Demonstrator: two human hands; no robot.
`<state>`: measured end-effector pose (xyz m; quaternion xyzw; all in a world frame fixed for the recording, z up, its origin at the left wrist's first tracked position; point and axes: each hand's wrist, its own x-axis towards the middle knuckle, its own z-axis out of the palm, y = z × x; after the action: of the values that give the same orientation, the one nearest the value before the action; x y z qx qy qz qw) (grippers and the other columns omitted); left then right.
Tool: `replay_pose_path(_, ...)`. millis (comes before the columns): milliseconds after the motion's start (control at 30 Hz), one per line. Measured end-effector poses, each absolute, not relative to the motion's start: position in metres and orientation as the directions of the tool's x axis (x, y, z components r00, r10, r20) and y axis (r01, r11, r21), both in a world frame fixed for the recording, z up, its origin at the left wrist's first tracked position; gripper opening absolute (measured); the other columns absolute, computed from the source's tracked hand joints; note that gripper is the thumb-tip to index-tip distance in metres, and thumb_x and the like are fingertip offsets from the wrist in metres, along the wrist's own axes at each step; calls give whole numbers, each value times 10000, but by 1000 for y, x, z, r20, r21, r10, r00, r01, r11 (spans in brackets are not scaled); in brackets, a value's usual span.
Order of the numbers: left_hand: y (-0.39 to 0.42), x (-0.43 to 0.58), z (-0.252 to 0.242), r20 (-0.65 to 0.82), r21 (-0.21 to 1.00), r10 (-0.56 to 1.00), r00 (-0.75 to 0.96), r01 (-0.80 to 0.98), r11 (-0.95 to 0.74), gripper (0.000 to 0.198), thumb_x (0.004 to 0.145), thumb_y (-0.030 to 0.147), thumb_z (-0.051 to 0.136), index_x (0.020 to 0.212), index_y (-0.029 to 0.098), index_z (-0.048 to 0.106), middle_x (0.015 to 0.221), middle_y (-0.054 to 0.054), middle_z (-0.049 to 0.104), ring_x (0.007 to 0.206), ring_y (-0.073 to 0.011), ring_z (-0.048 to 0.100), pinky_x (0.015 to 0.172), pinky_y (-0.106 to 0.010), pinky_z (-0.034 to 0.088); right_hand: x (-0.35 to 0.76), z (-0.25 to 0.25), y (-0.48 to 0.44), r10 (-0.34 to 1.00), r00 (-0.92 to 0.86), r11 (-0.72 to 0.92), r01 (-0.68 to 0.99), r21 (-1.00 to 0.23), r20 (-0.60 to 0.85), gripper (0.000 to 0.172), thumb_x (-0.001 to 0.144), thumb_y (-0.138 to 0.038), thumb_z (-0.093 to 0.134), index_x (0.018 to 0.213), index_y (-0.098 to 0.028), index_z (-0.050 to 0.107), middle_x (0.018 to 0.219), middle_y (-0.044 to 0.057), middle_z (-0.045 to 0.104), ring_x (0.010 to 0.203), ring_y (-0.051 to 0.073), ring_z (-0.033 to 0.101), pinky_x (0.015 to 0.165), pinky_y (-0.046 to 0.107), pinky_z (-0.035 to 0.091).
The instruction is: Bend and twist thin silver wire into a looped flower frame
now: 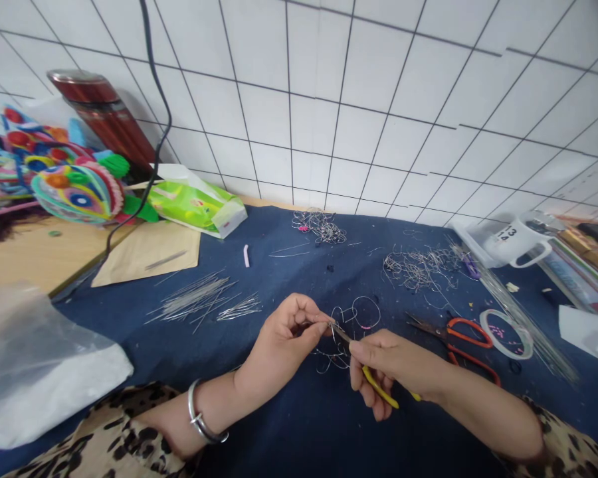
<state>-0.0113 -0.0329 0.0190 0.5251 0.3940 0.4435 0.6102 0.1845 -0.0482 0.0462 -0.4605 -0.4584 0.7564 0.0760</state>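
Near the middle of the blue cloth, my left hand (292,335) pinches a thin bent wire between thumb and fingers. My right hand (391,365) is wrapped round pliers with yellow handles (380,388), whose dark jaws point left and meet the wire close to my left fingertips. Looped wire (366,312) with a few pink beads spreads just behind and between the hands. More thin wire loops (331,362) hang or lie below the jaws. The exact contact of jaws and wire is too small to make out.
Orange-handled scissors (470,332) and a clear round dish (505,334) of pink beads lie right. Straight wires (194,299) lie left; tangled wires (418,265) lie behind. A green packet (194,206), red flask (109,119), plastic bag (44,372) and white mug (515,242) stand or lie around.
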Motion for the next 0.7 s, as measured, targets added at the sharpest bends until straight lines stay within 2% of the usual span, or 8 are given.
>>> replay_pose_path(200,-34,-11,18,-33,979,955,295,-180,90,117,797,181,572,842,176,465,825,-23,647,752,-113,584,710,-237,443,184,45,-50,537,-569,-582,285,-761,-623,520,816,-589,376,717,-113,561,520,0,554,406,87,558,372,156,416)
replay_pose_path(467,-36,-9,18,-64,946,956,287,-286,150,143,784,175,599,825,176,463,830,-13,649,751,-101,575,718,-228,435,181,39,-57,517,-624,-659,147,-738,-586,547,816,-603,359,710,-103,555,535,17,573,421,110,579,389,192,454)
replay_pose_path(700,-39,-7,19,-77,924,961,265,-344,168,155,775,160,606,816,176,457,830,-18,656,751,-104,574,717,-229,432,177,35,-63,558,-599,-663,95,-743,-574,546,809,-611,369,714,-106,555,540,19,576,409,103,566,376,183,443)
